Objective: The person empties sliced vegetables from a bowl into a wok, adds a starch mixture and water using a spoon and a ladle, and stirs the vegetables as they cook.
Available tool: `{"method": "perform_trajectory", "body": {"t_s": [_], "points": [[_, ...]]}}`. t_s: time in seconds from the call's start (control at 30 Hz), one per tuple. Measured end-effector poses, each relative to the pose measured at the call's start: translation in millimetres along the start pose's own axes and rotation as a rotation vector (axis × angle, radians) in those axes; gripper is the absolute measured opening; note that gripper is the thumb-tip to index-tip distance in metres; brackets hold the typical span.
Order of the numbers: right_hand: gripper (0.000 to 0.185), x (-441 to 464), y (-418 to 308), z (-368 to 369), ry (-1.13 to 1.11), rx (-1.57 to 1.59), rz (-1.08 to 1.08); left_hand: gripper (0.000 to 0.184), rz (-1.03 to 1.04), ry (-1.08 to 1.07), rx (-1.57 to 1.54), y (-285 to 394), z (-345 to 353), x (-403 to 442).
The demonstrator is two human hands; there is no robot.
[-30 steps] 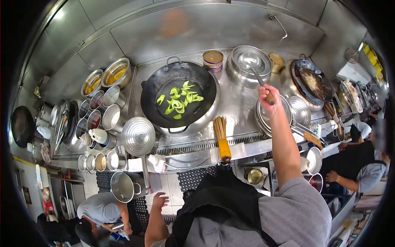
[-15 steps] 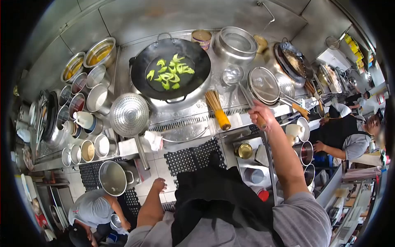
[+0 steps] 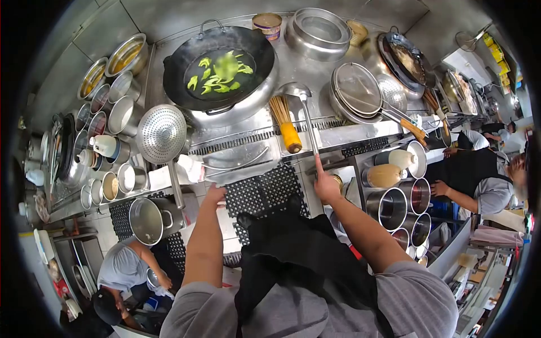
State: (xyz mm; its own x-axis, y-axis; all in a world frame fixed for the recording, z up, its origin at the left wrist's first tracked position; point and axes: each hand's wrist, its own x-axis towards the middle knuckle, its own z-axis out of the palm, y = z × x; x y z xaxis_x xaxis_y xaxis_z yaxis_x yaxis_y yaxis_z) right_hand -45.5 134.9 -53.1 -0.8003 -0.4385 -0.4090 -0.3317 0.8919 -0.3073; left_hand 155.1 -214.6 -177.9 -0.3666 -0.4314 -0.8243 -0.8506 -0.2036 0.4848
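Green vegetable pieces [image 3: 234,67] lie in a black wok [image 3: 180,84] at the upper left of centre, with a slight blur over them. My right hand [image 3: 327,187] is closed round the handle of a long ladle [image 3: 307,110], whose bowl rests above the metal counter, right of the wok. Beside the ladle stands a bamboo brush [image 3: 287,132] with a yellow grip. Near the counter's front edge, below the perforated strainer [image 3: 162,134], my left hand [image 3: 216,198] holds nothing that I can see, its fingers partly apart.
Metal cups and bowls [image 3: 121,115] crowd the left. A pot with sieves [image 3: 358,90] and a second wok [image 3: 408,59] stand right. A grey pot [image 3: 146,221] is at lower left. One co-worker [image 3: 127,262] crouches lower left; another [image 3: 479,180] stands at right.
The ladle has come away from the metal pot at the back, moved left and towards me, and now lies beside the brush. My left hand has moved up to the counter's edge.
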Motion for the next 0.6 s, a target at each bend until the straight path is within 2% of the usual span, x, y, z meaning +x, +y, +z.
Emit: {"method": "perform_trajectory", "body": {"t_s": [0.07, 0.17, 0.2, 0.23, 0.27, 0.3, 0.37, 0.47, 0.5, 0.53, 0.6], "points": [[0.088, 4.6, 15.7, -3.4, 0.062, 0.083, -0.060, 0.033, -0.083, -0.160, 0.467, 12.3, 25.3, -1.1], [0.092, 20.8, 41.1, -4.3, 0.151, 0.252, -0.075, 0.035, 0.608, -0.318, 0.787, 26.1, 108.0, -22.1], [0.086, 17.5, 31.7, -27.9, 0.035, 0.253, 0.048, 0.036, 1.022, -0.315, 1.047, 32.2, 139.8, -8.5], [0.077, 25.3, 41.3, -25.7, 0.064, 0.252, -0.007, 0.046, 0.846, -0.052, 0.506, 81.3, 158.0, -88.7], [0.069, 34.0, 50.9, -24.1, 0.094, 0.250, -0.063, 0.057, 0.926, 0.075, 0.454, 102.4, 180.7, -92.8], [0.063, 45.6, 52.0, -28.8, 0.082, 0.335, -0.045, 0.064, 0.908, 0.238, 0.391, 142.7, 188.7, -135.7], [0.052, 79.0, 43.0, -45.2, 0.062, 0.503, -0.008, 0.069, 1.033, 0.483, 0.272, 181.1, 208.9, -133.0], [0.046, 133.9, 19.4, -46.7, 0.106, 0.576, -0.019, 0.077, 0.749, 0.503, 0.420, 213.7, 227.5, -106.9], [0.047, 152.1, 11.7, -40.5, 0.150, 0.576, 0.010, 0.077, 0.738, 0.484, 0.425, 213.6, 231.3, -95.3], [0.048, 171.4, 9.9, -32.3, 0.079, 0.647, 0.063, 0.077, 0.730, 0.468, 0.426, 212.0, 233.5, -78.7], [0.046, 196.3, 13.5, 0.8, 0.278, 0.574, 0.006, 0.073, 0.743, 0.453, 0.378, 220.1, 227.4, -63.7]]}}
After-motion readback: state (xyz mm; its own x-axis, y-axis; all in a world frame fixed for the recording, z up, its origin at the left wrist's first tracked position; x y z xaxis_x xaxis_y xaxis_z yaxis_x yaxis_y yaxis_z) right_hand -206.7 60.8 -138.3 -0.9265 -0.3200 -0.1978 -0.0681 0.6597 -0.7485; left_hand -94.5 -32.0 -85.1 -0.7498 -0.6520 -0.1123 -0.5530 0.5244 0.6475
